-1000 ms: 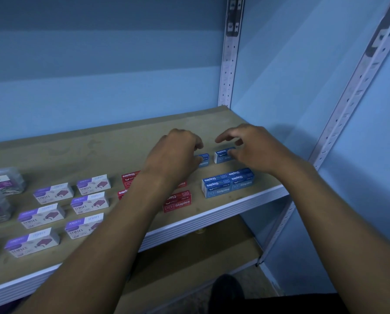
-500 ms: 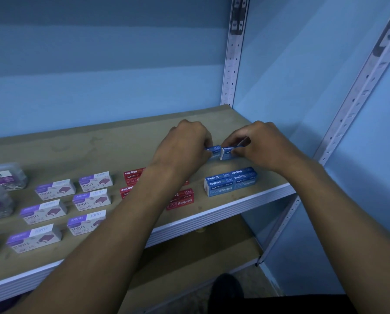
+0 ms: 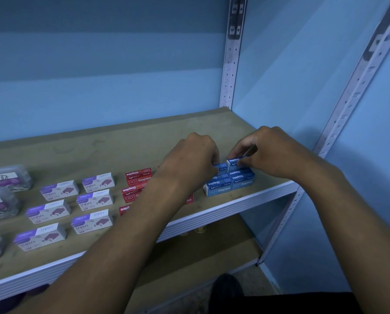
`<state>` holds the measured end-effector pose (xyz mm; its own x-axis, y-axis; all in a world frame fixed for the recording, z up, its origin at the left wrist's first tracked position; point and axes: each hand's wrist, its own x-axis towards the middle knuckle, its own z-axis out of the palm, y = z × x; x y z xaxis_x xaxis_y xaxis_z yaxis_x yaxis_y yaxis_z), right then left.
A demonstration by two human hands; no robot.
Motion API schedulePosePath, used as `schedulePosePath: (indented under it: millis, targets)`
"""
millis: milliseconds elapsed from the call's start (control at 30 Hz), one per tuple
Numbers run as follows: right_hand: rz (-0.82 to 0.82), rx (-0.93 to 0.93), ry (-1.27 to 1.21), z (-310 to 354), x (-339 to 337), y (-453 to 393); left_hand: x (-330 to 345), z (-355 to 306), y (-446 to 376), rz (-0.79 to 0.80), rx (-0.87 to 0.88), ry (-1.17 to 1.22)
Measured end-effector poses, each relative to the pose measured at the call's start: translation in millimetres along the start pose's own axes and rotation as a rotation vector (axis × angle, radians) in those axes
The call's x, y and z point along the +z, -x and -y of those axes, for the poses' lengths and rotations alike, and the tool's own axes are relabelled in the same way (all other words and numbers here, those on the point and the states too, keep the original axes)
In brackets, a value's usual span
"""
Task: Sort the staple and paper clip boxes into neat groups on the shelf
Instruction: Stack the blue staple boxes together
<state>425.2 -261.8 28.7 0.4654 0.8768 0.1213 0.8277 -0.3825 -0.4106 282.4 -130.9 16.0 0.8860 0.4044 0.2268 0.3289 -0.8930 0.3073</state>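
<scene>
Hands each pinch a blue box: left hand [image 3: 192,160] its box [image 3: 221,167], right hand [image 3: 272,150] another [image 3: 233,161], just behind the blue stack [image 3: 229,183] near the shelf [image 3: 234,206] edge; a careless nudge could topple the stack.

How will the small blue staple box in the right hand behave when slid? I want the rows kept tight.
The blue staple box that the right hand pinches looks rigid and flat-sided, so it should slide, not roll. Being small, it may twist. The bare shelf probably gives little resistance.
</scene>
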Motion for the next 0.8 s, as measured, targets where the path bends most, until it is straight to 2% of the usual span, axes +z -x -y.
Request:
schedulePosePath:
  millis: [800]
  targets:
    - [0.168,0.017,0.019,2.4,3.5,-0.4,-0.2,1.7,0.8,0.152,-0.056,0.102]
